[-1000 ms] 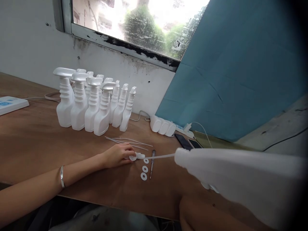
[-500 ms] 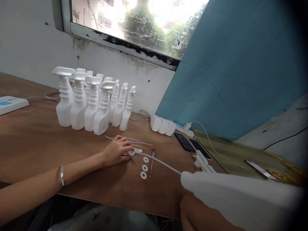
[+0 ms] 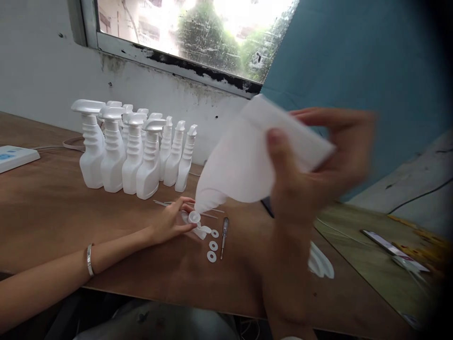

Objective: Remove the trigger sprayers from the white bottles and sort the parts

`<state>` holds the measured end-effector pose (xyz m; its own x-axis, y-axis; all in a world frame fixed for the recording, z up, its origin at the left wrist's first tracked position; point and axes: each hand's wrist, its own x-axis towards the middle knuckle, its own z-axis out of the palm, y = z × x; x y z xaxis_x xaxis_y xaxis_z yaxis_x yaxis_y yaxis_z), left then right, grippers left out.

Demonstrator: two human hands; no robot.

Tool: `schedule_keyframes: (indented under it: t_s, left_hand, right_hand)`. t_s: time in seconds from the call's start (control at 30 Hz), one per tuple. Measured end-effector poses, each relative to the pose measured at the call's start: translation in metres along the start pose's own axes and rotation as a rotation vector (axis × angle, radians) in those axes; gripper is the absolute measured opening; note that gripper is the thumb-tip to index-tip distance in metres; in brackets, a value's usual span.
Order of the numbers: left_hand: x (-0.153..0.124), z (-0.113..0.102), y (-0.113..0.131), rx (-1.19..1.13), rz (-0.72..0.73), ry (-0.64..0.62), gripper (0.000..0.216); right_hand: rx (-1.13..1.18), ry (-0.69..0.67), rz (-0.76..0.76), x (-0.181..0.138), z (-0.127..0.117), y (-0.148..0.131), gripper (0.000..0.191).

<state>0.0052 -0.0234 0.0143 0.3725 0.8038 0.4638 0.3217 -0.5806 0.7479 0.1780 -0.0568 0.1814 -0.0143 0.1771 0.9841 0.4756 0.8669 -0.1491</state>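
Note:
My left hand point(image 3: 169, 222) rests on the table, fingers closed around a white trigger spray head point(image 3: 194, 217) whose round cap opening faces up. Tilted neck-down above it is a white plastic bottle point(image 3: 237, 156), its mouth right at the cap; whether the threads are engaged I cannot tell. My right hand point(image 3: 300, 193), slightly blurred, grips the bottle near its base with the thumb on the near side. Three white ring washers point(image 3: 213, 245) lie in a column beside the spray head. A clear-handled screwdriver point(image 3: 224, 236) lies just right of them.
Several assembled white spray bottles point(image 3: 130, 156) stand at the back left. Thin clear tubes point(image 3: 208, 215) lie behind my left hand. A white device point(image 3: 16, 156) sits far left. White spray-head parts point(image 3: 320, 262) and a phone point(image 3: 392, 250) are on the right.
My right hand has lifted the bottle from the lower right and swung it neck-down onto the spray head. The tube that ran between them no longer shows. The spray head's cap now faces up.

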Motion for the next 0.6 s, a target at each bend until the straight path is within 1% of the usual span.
schedule_keyframes:
  t_s: [0.07, 0.13, 0.17, 0.23, 0.33, 0.47, 0.53, 0.6]
  left_hand:
    - [0.001, 0.000, -0.001, -0.078, -0.050, 0.049, 0.048]
    - [0.002, 0.000, -0.003, -0.148, -0.110, 0.116, 0.054]
    - [0.003, -0.001, -0.004, -0.192, -0.143, 0.150, 0.056]
    - [0.005, -0.001, -0.006, -0.321, -0.203, 0.204, 0.059]
    - [0.010, -0.005, -0.007, -0.617, -0.260, 0.263, 0.053]
    - [0.016, -0.012, -0.007, -0.982, -0.367, 0.292, 0.037]
    - [0.018, -0.017, -0.008, -1.074, -0.419, 0.320, 0.031]
    - [0.020, -0.019, -0.010, -1.101, -0.452, 0.340, 0.029]
  right_hand:
    - [-0.038, -0.010, -0.017, 0.001, 0.016, 0.007, 0.016]
    - [-0.050, -0.081, -0.004, -0.001, 0.031, 0.016, 0.015]
    - [-0.038, -0.105, 0.015, -0.003, 0.036, 0.021, 0.015]
    - [-0.003, -0.110, 0.062, -0.005, 0.041, 0.028, 0.018]
    - [0.033, -0.064, 0.123, -0.005, 0.037, 0.034, 0.023]
    - [0.009, 0.003, 0.206, 0.001, 0.027, 0.045, 0.025]
    - [0.027, -0.029, 0.283, 0.001, 0.021, 0.058, 0.026]
    - [0.102, -0.116, 0.379, -0.004, 0.014, 0.074, 0.027]
